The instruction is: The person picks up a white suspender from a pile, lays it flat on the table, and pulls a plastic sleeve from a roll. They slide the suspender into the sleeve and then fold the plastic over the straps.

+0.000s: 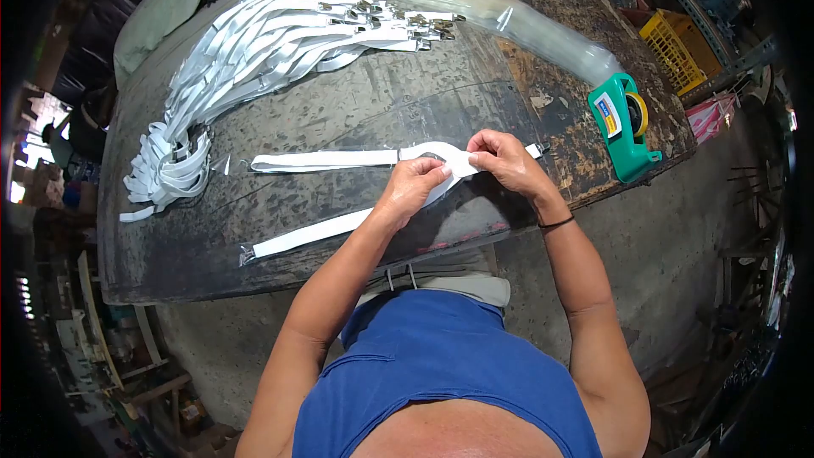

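A pair of white elastic suspenders (315, 233) lies across the table in front of me. One strap runs left in a long fold, and another slants down to the left, ending in a clip. My left hand (414, 188) pinches the white band near where the straps meet. Close beside it, my right hand (509, 163) pinches the same junction, thumb against fingers. A dark clip (543, 148) sticks out past my right hand. The part of the band under my fingertips is hidden.
Many white suspenders (254, 47) with metal clips are heaped at the back left, their looped ends bunched (174, 165) nearby. Clear plastic sleeves (551, 41) lie at the back right. A green tape dispenser (617, 131) stands near the right edge. Beyond it is a yellow crate (670, 51).
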{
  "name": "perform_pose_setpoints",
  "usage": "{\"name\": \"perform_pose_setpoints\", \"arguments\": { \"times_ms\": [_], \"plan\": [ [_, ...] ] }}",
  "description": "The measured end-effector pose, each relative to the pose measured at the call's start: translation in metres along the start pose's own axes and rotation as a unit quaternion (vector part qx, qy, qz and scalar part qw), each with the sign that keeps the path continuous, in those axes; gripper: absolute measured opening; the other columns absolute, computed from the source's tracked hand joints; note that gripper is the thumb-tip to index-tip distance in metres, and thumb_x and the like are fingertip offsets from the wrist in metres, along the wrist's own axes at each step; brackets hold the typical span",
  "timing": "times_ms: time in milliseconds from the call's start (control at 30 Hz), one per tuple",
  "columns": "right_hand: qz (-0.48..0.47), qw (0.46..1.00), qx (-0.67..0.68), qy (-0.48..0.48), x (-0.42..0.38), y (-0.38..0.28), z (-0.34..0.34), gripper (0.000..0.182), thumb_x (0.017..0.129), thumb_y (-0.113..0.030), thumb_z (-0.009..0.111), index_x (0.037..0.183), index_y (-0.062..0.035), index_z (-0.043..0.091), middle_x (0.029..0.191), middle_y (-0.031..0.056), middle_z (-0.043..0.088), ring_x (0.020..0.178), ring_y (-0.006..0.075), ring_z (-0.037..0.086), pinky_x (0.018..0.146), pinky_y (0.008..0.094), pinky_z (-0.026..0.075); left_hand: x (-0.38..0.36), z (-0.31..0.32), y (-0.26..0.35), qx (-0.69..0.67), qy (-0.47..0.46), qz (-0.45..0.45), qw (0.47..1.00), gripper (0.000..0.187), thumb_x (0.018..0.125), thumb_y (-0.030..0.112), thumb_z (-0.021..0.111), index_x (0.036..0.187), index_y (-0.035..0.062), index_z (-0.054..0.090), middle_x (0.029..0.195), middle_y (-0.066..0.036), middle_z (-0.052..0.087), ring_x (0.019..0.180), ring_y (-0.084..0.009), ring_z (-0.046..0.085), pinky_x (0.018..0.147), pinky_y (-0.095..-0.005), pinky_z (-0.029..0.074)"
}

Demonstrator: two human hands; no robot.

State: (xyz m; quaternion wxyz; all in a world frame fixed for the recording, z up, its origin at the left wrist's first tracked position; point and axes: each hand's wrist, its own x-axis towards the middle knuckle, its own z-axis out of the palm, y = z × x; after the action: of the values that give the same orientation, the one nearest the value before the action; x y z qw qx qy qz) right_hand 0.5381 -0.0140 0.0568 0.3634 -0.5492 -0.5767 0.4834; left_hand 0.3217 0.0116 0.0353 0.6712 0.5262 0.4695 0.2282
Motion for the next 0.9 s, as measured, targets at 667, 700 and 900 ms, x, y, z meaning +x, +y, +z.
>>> {"name": "perform_pose_setpoints", "arguments": {
  "times_ms": [667, 700, 900],
  "plan": [
    [-0.129, 0.934, -0.261, 0.206, -0.024, 0.022, 0.051, 0.017, 0.085, -0.02, 0.068, 0.095, -0.0107, 0.059, 0.11, 0.0015, 0.06, 0.122, 0.0249, 0.051, 0.108, 0.0688, 0.015, 0.012, 0.015, -0.01, 0.041, 0.063, 0.042, 0.996, 0.027, 0.087, 0.021, 0.069, 0.094, -0.0044, 0.071, 0.077, -0.004, 0.067, 0.068, -0.0099, 0.054, 0.06, -0.028, 0.044],
    [-0.127, 0.938, -0.252, 0.202, -0.023, 0.022, 0.052, 0.016, 0.085, -0.019, 0.067, 0.095, -0.0106, 0.059, 0.11, 0.0015, 0.06, 0.12, 0.0245, 0.052, 0.109, 0.0685, 0.015, 0.012, 0.015, -0.011, 0.041, 0.063, 0.041, 0.996, 0.027, 0.087, 0.021, 0.069, 0.094, -0.0044, 0.071, 0.077, -0.004, 0.067, 0.068, -0.0099, 0.054, 0.06, -0.028, 0.044],
    [-0.156, 0.933, -0.242, 0.214, -0.018, 0.036, 0.056, 0.01, 0.086, -0.016, 0.063, 0.092, -0.0098, 0.058, 0.107, 0.0036, 0.059, 0.112, 0.0247, 0.054, 0.11, 0.0653, 0.016, 0.006, 0.011, -0.003, 0.068, 0.041, 0.015, 0.997, 0.027, 0.09, 0.023, 0.069, 0.093, -0.0034, 0.07, 0.084, -0.002, 0.066, 0.079, -0.0082, 0.055, 0.072, -0.0258, 0.045]
  ]
}}
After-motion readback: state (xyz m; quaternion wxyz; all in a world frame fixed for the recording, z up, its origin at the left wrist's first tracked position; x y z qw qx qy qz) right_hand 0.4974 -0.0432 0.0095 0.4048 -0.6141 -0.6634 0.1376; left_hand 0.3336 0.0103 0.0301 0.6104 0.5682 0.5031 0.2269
